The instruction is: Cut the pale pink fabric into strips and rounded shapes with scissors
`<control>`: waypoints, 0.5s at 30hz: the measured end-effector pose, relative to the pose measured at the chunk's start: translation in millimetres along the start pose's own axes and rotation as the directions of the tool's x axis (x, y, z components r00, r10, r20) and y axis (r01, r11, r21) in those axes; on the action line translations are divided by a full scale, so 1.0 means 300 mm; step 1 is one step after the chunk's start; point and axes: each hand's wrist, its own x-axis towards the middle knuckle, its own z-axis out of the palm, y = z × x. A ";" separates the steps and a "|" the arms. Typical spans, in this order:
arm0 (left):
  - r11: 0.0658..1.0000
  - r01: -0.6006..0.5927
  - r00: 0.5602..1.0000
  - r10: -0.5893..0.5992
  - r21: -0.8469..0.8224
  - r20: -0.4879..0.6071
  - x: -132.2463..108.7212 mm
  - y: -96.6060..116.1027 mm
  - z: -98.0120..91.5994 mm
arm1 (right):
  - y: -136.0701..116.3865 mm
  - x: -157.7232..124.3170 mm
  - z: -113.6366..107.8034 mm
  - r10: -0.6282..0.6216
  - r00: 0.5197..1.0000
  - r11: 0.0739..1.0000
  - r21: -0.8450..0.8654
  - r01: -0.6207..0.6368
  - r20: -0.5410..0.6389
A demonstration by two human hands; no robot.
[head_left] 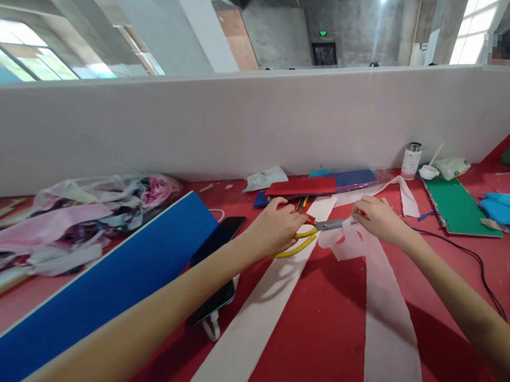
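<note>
Red desk [329, 314], left hand [279, 226] closed in yellow-handled steel scissors [310, 234], loops half hidden, right hand [373, 217] pinching pale pink paper strip [385, 323], print unreadable on white can [411, 160]

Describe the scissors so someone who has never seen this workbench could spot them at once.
On the red table below the long white partition, look between the two hands. The scissors are in the left hand, blades pointing into the pale strip the right hand pinches. Yellow loop handles and grey metal blades set them apart from the flat sheets around.
</note>
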 end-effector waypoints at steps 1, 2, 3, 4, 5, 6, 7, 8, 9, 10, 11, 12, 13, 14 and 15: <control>1.000 0.005 1.000 -0.005 -0.002 0.002 0.001 0.001 0.000 | -0.002 0.001 0.000 -0.002 1.000 1.000 -0.003 0.002 0.003; 1.000 0.010 1.000 -0.010 -0.005 0.004 0.003 0.003 -0.001 | -0.005 0.001 -0.001 -0.004 1.000 1.000 -0.006 0.004 0.005; 1.000 0.013 1.000 -0.013 -0.007 0.007 0.005 0.004 -0.003 | -0.008 0.002 -0.001 -0.006 1.000 1.000 -0.008 0.006 0.005; 1.000 0.013 1.000 -0.013 -0.008 0.012 0.007 0.006 -0.006 | -0.010 0.002 -0.002 -0.007 1.000 1.000 -0.008 0.007 0.006; 1.000 0.012 1.000 -0.012 -0.009 0.016 0.009 0.008 -0.008 | -0.013 0.001 -0.003 -0.009 1.000 1.000 -0.006 0.009 0.007; 1.000 0.009 1.000 -0.009 -0.011 0.018 0.011 0.010 -0.011 | -0.015 0.001 -0.004 -0.010 1.000 1.000 -0.001 0.010 0.009; 1.000 0.003 1.000 -0.003 -0.016 0.016 0.012 0.011 -0.014 | -0.016 0.001 -0.005 -0.012 1.000 1.000 0.006 0.012 0.011; 1.000 -0.005 1.000 0.005 -0.022 0.011 0.012 0.013 -0.016 | -0.018 0.001 -0.006 -0.014 1.000 1.000 0.011 0.014 0.012; 1.000 -0.012 1.000 0.012 -0.028 0.003 0.013 0.013 -0.018 | -0.019 0.001 -0.008 -0.016 1.000 1.000 0.014 0.015 0.013; 0.999 -0.017 1.000 0.017 -0.033 -0.007 0.013 0.014 -0.018 | -0.019 0.001 -0.009 -0.016 1.000 1.000 0.016 0.016 0.013; 0.999 -0.020 1.000 0.020 -0.036 -0.017 0.012 0.014 -0.018 | -0.019 0.002 -0.010 -0.016 1.000 1.000 0.017 0.016 0.014; 0.999 -0.022 0.999 0.021 -0.037 -0.026 0.012 0.013 -0.017 | -0.020 0.002 -0.011 -0.016 1.000 1.000 0.016 0.015 0.014; 0.999 -0.021 0.999 0.020 -0.037 -0.032 0.011 0.012 -0.016 | -0.020 0.002 -0.011 -0.017 1.000 1.000 0.013 0.017 0.015; 0.999 -0.020 0.999 0.019 -0.037 -0.037 0.011 0.011 -0.014 | -0.020 0.002 -0.011 -0.019 1.000 1.000 0.007 0.019 0.015; 0.999 -0.021 0.999 0.020 -0.035 -0.039 0.010 0.009 -0.011 | -0.020 0.002 -0.010 -0.022 1.000 1.000 -0.003 0.023 0.016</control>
